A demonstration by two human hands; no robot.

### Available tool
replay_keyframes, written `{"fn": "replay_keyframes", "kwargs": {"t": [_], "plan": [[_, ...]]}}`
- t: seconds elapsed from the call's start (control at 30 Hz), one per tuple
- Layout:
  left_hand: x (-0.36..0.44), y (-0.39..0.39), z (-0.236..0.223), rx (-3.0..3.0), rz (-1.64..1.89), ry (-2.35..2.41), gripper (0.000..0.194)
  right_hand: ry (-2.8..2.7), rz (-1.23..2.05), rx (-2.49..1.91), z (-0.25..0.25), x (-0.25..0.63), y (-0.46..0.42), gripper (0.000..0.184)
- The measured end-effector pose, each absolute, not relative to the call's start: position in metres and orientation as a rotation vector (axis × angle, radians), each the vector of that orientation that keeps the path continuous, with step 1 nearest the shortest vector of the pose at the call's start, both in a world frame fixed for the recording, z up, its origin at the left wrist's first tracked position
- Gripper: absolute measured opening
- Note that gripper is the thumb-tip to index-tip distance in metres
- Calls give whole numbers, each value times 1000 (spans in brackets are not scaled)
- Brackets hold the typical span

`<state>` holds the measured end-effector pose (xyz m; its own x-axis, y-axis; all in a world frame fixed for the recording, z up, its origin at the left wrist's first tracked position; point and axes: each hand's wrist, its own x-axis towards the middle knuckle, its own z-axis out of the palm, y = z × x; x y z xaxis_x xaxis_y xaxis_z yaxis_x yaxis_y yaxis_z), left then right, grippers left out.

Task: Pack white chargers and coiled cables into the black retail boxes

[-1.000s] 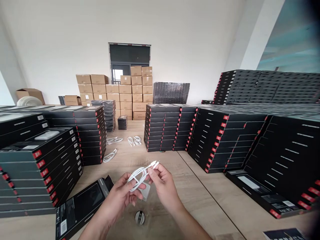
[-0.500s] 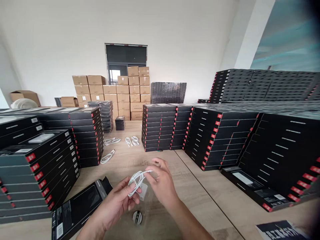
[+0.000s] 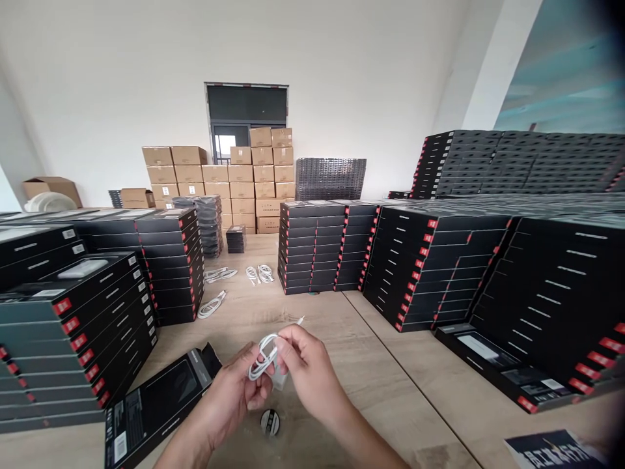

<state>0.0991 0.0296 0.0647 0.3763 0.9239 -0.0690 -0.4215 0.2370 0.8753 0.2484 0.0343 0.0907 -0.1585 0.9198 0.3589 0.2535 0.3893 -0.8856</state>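
Observation:
A coiled white cable (image 3: pixel 263 357) is held between my two hands above the table. My left hand (image 3: pixel 239 378) pinches the lower left of the coil. Thumb and fingers of my right hand (image 3: pixel 307 361) close on its upper right side, and a cable end sticks out beyond those fingers. Partly hidden below the hands is a small clear-white piece (image 3: pixel 280 380). A round black-and-white disc (image 3: pixel 269 422) lies on the table just under them. To the left rests a black box (image 3: pixel 161 407) with one end flap raised.
More coiled white cables (image 3: pixel 212 304) lie farther back on the wooden table (image 3: pixel 385 404). Tall stacks of black boxes (image 3: pixel 170 267) rise at left and right. An opened black box (image 3: pixel 502 368) and a printed sheet (image 3: pixel 551 449) sit at right. Brown cartons (image 3: pixel 239 189) are piled behind.
My right hand has moved left and slightly down, closing in on the coil near my left hand. A cable end now pokes out past its fingers. The view has shifted slightly.

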Motion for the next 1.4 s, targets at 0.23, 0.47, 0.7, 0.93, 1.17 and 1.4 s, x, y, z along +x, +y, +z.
{"fn": "replay_keyframes", "kwargs": {"t": [0.23,0.47,0.7,0.93,1.17,1.4], "plan": [[103,30,64,865,997,694,38,-1251,1444,-967,90,245,40,32],[112,29,61,998,1081,776,41,-1118,1596,-872,87,246,41,37],[116,29,59,1169,1167,946,42,-1039,1441,-960,79,242,46,36],[111,27,65,1242,1174,873,36,-1341,1318,-985,80,241,39,29],[109,30,68,1102,1201,772,27,-1321,704,-1081,83,250,46,19],[112,28,65,1136,1037,796,24,-1285,1232,-916,72,245,49,48]]}}
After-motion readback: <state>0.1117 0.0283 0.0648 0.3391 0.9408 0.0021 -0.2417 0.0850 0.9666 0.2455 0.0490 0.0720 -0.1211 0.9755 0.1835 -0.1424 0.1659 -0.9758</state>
